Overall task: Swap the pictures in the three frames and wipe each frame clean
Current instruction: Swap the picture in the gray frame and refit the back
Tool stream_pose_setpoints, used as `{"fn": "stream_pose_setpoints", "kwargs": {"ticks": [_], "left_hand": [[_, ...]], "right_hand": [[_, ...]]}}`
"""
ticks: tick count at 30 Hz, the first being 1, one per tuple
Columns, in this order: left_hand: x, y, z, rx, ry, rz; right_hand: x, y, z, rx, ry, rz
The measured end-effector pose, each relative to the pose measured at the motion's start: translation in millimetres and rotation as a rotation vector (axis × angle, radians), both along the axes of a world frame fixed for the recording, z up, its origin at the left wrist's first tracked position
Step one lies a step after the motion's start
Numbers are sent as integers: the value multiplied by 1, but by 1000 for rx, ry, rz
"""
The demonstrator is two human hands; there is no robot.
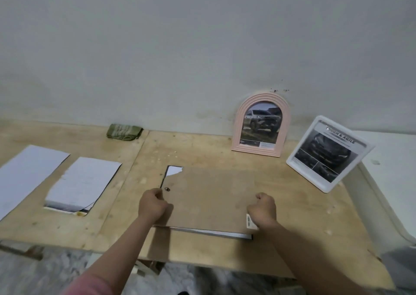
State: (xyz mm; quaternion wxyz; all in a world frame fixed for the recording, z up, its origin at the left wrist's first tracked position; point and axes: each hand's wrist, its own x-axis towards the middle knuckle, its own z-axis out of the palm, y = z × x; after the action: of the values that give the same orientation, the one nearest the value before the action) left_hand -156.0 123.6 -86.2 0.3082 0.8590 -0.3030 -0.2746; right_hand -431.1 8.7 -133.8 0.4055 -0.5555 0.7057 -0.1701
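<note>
Left hand and right hand both with curled fingers, pressing on the brown backing board of a frame lying face down in the middle of the wooden table; real grip or only pressing, cannot tell. Board flat, matt, fibre-like, broken at far left corner, white showing beneath. Small metal clip just beside the left hand. Behind, upright: pink arched frame with ribbed rim, white rectangular frame tilted. At left, two paper sheets and folded green cloth.

Both forearms reach forward; the left hand and right hand are curled, knuckles up, level with each other.
</note>
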Motion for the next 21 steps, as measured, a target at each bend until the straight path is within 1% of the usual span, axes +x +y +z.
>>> {"fn": "stream_pose_setpoints", "kwargs": {"ticks": [2,5,7,10,12,17,21], "left_hand": [[11,-2,-3,4,1,-57],[22,-5,-12,16,-17,-116],[23,-3,-16,3,-22,-161],[23,0,-23,-11,-27,-172],[22,3,-26,-24,-55,-161],[25,9,-29,-72,-54,-89],[27,14,-34,-95,-51,-116]], "right_hand": [[11,-3,-12,-21,36,-1],[27,10,7,-73,158,-6],[31,18,14,-66,207,-25],[31,30,10,-43,229,-37],[30,37,4,-83,237,-18],[32,48,-6,-190,240,25],[33,54,-7,-216,239,28]]}}
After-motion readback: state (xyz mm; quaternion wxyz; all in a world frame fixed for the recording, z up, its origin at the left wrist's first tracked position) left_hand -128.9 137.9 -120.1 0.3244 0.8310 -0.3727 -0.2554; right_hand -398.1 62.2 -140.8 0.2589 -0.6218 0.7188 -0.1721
